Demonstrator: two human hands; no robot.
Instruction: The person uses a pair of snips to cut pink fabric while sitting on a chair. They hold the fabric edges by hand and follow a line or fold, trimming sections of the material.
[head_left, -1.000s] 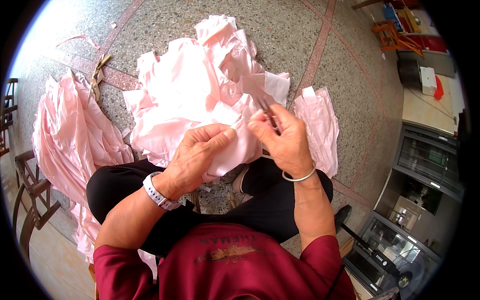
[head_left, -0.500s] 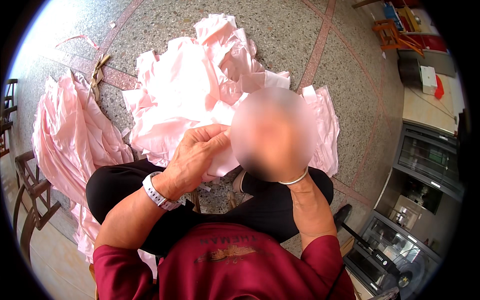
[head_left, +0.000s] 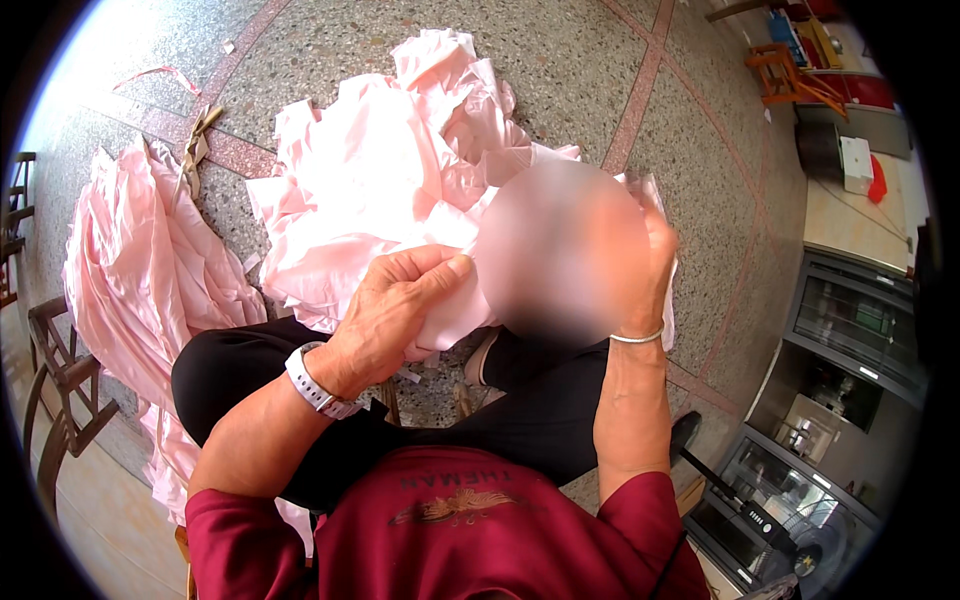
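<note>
My left hand (head_left: 390, 305), with a white watch on its wrist, is closed with thumb against fingers on an edge of pale pink fabric (head_left: 455, 320). That edge joins a large crumpled heap of the same fabric (head_left: 350, 170) in front of my knees. My right hand (head_left: 653, 270), a bracelet at its wrist, is raised to the right of my left hand. A round blurred patch covers its fingers, so what they hold, if anything, is hidden. Behind that hand a narrow strip of more pink fabric (head_left: 669, 320) shows.
A second long heap of pink fabric (head_left: 150, 240) lies at left, beside a wooden chair (head_left: 70, 370). A brown strip (head_left: 197, 145) and a pink ribbon (head_left: 165, 74) lie on the speckled floor (head_left: 560, 70). Right stand a glass-fronted cabinet (head_left: 855, 320), a fan (head_left: 815, 550) and an orange stool (head_left: 790, 75).
My right hand has moved to the right and slightly away from me, apart from my left hand. The left hand keeps its grip on the fabric in nearly the same place.
</note>
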